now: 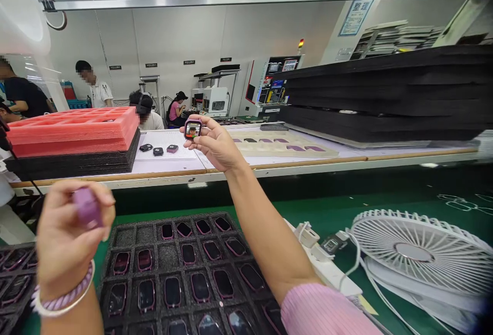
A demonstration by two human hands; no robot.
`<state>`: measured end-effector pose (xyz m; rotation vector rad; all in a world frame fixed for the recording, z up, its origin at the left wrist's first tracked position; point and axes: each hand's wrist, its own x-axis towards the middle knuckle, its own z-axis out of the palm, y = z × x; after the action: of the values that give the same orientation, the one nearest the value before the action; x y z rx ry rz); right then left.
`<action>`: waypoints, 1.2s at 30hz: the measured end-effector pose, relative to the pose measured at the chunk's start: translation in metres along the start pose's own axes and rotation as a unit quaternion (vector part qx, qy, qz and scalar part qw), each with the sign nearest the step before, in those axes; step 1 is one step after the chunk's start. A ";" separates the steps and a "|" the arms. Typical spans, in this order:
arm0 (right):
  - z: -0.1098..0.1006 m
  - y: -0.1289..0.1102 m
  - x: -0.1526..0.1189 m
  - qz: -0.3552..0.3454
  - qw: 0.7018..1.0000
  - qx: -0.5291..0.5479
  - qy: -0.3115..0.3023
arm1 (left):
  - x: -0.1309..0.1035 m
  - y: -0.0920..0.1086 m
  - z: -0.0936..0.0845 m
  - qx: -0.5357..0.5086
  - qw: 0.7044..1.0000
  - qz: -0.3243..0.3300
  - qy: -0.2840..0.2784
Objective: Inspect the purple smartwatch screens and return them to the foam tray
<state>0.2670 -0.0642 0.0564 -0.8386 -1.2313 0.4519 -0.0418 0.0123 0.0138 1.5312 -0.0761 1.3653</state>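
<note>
My right hand [215, 145] reaches forward over the shelf edge. Its fingers pinch a purple-framed smartwatch case [193, 129] whose glossy screen faces me. At the lower left, my left hand [73, 227] is raised, a little blurred, with its fingers closed round a second purple watch case [88, 207]. Below and between my arms lies a black foam tray [167, 257] with rows of pockets. Several watch cases [200, 287] sit in it, screens up, and a few pockets at its far left hold nothing. On the white shelf beyond, three small dark watch cases [157, 151] rest near my right hand.
Red foam trays [77, 129] are stacked on the shelf at left, a tall pile of black foam [377, 98] at right. A pale tray with purple pieces [285, 145] lies between. A white fan [416, 258] and power strip [335, 268] stand at right. Several people work beyond.
</note>
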 end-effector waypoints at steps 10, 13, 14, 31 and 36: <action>0.037 0.025 -0.066 0.099 0.992 0.073 0.017 | 0.016 -0.076 0.043 0.006 0.968 -0.243 -0.061; 0.039 0.032 -0.074 0.118 0.989 0.090 0.018 | 0.016 -0.081 0.044 -0.015 0.964 -0.259 -0.057; 0.039 0.033 -0.075 0.121 0.988 0.090 0.020 | 0.016 -0.082 0.044 -0.017 0.964 -0.262 -0.050; 0.044 0.042 -0.075 0.127 0.987 0.099 0.029 | 0.016 -0.084 0.048 -0.011 0.967 -0.255 -0.010; 0.045 0.040 -0.076 0.134 0.988 0.074 0.030 | 0.015 -0.087 0.048 0.003 0.973 -0.231 -0.008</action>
<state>0.2072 -0.0791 -0.0188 -0.8862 -1.0191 0.7210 0.0517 0.0272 -0.0201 1.4492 0.2612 0.9810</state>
